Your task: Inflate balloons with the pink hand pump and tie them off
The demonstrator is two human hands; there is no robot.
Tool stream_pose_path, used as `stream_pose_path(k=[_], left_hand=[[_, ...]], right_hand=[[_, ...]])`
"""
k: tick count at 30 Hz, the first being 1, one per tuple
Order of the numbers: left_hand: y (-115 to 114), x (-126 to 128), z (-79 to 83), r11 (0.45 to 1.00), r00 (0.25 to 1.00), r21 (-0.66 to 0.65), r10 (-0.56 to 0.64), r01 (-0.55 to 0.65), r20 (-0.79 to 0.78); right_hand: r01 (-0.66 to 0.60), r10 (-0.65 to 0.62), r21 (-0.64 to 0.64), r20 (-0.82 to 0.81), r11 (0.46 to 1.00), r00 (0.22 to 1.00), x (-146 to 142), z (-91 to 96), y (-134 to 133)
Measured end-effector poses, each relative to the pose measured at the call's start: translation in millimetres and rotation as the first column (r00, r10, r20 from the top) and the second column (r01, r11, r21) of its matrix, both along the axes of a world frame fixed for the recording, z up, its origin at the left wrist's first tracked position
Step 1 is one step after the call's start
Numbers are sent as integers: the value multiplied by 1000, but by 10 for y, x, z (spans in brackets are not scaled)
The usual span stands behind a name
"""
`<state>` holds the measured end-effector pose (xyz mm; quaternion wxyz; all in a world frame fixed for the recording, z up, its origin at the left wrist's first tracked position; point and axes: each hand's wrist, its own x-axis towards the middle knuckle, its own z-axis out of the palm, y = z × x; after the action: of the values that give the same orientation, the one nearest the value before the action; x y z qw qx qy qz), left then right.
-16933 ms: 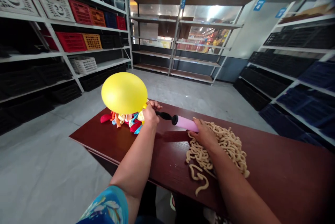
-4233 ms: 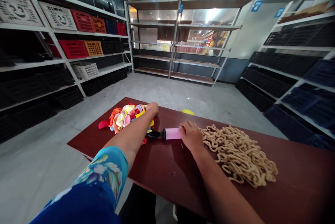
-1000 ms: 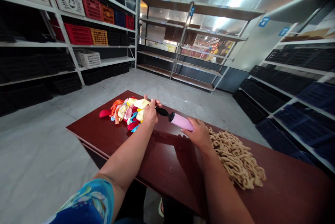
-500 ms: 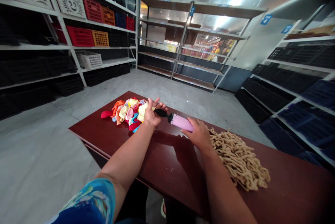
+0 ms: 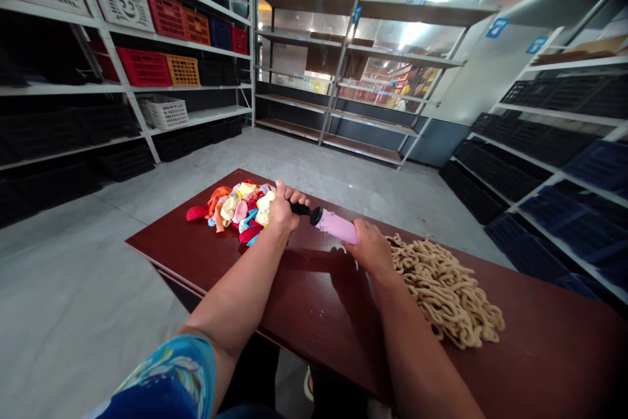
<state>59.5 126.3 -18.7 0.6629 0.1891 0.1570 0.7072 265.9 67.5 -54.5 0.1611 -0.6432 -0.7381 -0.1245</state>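
Head view: left hand [image 5: 288, 204] closed round the black tip of the pink pump [image 5: 337, 228]; can't tell if it also pinches a balloon. Right hand [image 5: 369, 246] grips the barrel's other end. Pump is held tilted over the brown table [image 5: 304, 295], between balloon pile [image 5: 239, 211] and tan cord heap [image 5: 449, 291].

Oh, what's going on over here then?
A person is at a dark red table with a pink hand pump. The right hand has its grip around it; the left hand is at its black nozzle, whose tip is hidden, so I can't tell whether a balloon is attached. Limp balloons lie heaped on the left, tan strands on the right.
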Motion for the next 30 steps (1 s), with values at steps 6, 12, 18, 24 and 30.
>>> stream_pose_path(k=[6, 12, 18, 24, 30], left_hand=[[44, -155, 68, 993, 994, 60, 98, -100, 46], [60, -169, 64, 991, 986, 26, 131, -135, 106], [31, -46, -1, 994, 989, 15, 103, -105, 102], [-63, 170, -67, 997, 996, 55, 54, -58, 74], [-32, 129, -38, 996, 994, 12, 89, -90, 67]], right_hand=[[101, -103, 59, 38, 993, 994, 223, 47, 7], [208, -209, 39, 37, 977, 977, 399, -27, 74], [118, -121, 47, 67, 992, 990, 240, -84, 86], [78, -82, 97, 44, 992, 996, 58, -134, 113], [52, -53, 121, 2, 991, 999, 45, -138, 158]])
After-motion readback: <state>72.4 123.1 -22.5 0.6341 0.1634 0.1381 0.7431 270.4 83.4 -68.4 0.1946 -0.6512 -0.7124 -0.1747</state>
